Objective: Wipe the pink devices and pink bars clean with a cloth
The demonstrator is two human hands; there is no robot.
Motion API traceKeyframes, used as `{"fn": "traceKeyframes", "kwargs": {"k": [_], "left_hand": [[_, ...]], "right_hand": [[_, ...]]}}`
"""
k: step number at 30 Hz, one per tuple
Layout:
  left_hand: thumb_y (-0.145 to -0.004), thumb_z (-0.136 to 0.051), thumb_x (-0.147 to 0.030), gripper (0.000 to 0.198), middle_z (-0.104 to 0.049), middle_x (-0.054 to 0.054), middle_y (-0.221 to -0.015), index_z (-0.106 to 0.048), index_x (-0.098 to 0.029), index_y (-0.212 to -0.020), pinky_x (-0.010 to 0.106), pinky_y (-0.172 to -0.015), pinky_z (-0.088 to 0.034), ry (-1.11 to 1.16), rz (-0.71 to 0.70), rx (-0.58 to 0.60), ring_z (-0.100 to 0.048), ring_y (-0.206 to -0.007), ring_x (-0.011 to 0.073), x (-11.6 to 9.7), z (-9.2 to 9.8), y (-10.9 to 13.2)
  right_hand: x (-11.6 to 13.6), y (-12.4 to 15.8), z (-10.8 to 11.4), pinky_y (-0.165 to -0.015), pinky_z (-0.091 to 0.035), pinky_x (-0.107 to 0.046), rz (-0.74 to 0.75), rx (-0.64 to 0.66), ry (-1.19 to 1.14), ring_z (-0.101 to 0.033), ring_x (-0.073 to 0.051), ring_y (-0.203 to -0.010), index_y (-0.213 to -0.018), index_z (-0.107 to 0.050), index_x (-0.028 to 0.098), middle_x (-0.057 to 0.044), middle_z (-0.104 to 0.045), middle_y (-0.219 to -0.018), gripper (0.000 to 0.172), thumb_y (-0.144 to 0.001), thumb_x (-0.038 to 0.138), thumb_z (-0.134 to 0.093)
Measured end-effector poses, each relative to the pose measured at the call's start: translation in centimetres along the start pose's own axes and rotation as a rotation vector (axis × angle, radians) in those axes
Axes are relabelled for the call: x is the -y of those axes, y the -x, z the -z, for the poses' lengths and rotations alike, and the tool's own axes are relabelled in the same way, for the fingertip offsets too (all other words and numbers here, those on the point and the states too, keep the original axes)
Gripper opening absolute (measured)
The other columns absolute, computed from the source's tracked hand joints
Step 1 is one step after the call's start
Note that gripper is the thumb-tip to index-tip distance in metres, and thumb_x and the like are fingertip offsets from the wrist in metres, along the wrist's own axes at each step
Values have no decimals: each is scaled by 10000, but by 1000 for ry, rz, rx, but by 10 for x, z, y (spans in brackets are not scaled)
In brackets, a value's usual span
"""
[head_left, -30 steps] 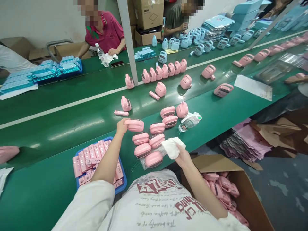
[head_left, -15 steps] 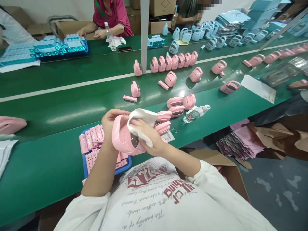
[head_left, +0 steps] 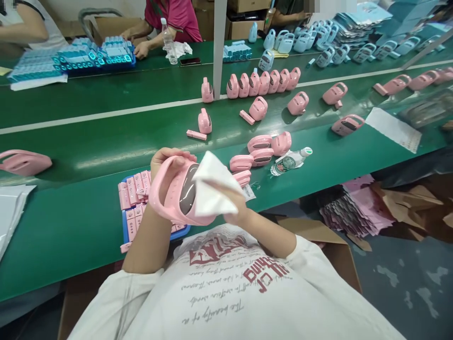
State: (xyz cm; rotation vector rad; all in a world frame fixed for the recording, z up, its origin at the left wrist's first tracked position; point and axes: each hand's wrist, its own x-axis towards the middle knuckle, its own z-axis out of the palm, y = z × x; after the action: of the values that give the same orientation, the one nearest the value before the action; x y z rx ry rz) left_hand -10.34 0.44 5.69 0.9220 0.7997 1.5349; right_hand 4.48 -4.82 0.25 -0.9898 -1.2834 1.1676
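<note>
My left hand (head_left: 169, 158) is wrapped round the far side of a pink plastic casing (head_left: 173, 200) with a loop handle and a dark oval panel. The casing is tilted above the bench, its panel turned up. A folded white cloth (head_left: 214, 184) is gripped in my right hand (head_left: 235, 203) and lies over the casing's right end, beside the panel. The cloth covers most of the right fingers. Under my left forearm, a blue tray (head_left: 124, 222) holds rows of small pink blocks (head_left: 134, 189). Several similar pink casings (head_left: 241, 163) lie just beyond my right hand.
A water bottle (head_left: 292, 161) lies on the bench at right. More pink casings (head_left: 264, 82) stand in a row past the white line, near a grey post (head_left: 218, 47). Co-workers sit opposite, by blue trays and blue casings (head_left: 285, 42). An open cardboard box (head_left: 318, 231) stands below.
The casing has turned, so its dark panel now shows more fully. My right hand has drawn the cloth to the right, off the handle side. The view has shifted slightly.
</note>
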Motion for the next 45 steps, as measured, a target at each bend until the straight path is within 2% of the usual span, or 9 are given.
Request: {"fn": "traceKeyframes", "kwargs": {"k": [6, 14, 18, 23, 25, 28, 31, 40, 45], "left_hand": [[-441, -909, -336, 297, -610, -39, -582, -655, -234, -559, 297, -617, -575, 12, -92, 231, -631, -603, 142, -3, -6, -3], [-532, -878, -329, 264, -673, 20, -689, -737, -221, -727, 300, -614, -534, -136, -79, 543, -634, -652, 168, -18, -13, -5], [-550, -870, -293, 403, -700, 72, -937, -733, -188, -915, 320, -751, -554, -320, -67, 442, -650, -872, 214, -33, -11, 7], [-819, -634, -421, 310, -699, 66, -1025, -714, -189, -1008, 271, -812, -556, -293, -151, 177, -655, -910, 176, -25, 15, 38], [-744, -665, -555, 501, -679, 64, -1110, -675, -219, -1115, 276, -850, -551, -252, -153, 172, -641, -992, 198, -11, 23, 54], [-558, -849, -415, 761, -629, 58, -1213, -567, -284, -1253, 303, -891, -536, -366, -131, 160, -609, -1085, 233, 10, 23, 71], [-537, -864, -311, 723, -637, 49, -1156, -579, -283, -1201, 324, -867, -541, -420, -137, 64, -619, -1050, 238, 20, 20, 73], [-498, -860, -311, 704, -667, 66, -1065, -631, -263, -1162, 371, -747, -562, -465, -81, 179, -638, -935, 277, -5, 13, 60], [-396, -892, -244, 798, -653, 53, -1009, -646, -280, -1154, 384, -779, -532, -809, -118, 210, -613, -901, 265, -8, 5, 56]], "right_hand": [[-13, 11, -3, -1070, -422, -392, -183, 166, -482, -557, -232, -1216, -1264, -546, 241, -56, -628, -1256, 707, -661, 553, -745], [-4, 23, -26, -710, -582, -315, -420, 183, -744, -687, -204, -813, -1038, -526, 212, -22, -722, -903, 781, -407, 520, -866], [-2, 26, -28, -765, -579, -342, -416, 132, -783, -686, -227, -874, -1003, -536, 227, -30, -723, -922, 794, -350, 524, -874], [-1, 19, -22, -782, -584, -370, -365, 7, -751, -691, -224, -814, -987, -560, 243, -2, -721, -821, 803, -315, 558, -868], [-3, 15, -20, -822, -576, -384, -329, -30, -718, -689, -230, -852, -1043, -566, 239, -12, -722, -847, 824, -349, 575, -858], [-6, 13, -18, -925, -535, -400, -274, -55, -626, -660, -240, -1000, -1137, -560, 226, -46, -719, -947, 806, -459, 561, -839], [-4, 16, -19, -980, -506, -391, -228, -78, -550, -610, -233, -1126, -1185, -557, 223, -63, -708, -1020, 705, -598, 538, -787], [25, -9, -1, -1099, -413, -372, -156, -381, -473, -529, -211, -1255, -1091, -644, 216, -25, -679, -1136, 520, -756, 611, -593], [37, -30, 15, -1098, -406, -413, 1, -288, -152, -514, -243, -1262, -1013, -662, 213, -36, -680, -1064, 499, -779, 638, -548]]}}
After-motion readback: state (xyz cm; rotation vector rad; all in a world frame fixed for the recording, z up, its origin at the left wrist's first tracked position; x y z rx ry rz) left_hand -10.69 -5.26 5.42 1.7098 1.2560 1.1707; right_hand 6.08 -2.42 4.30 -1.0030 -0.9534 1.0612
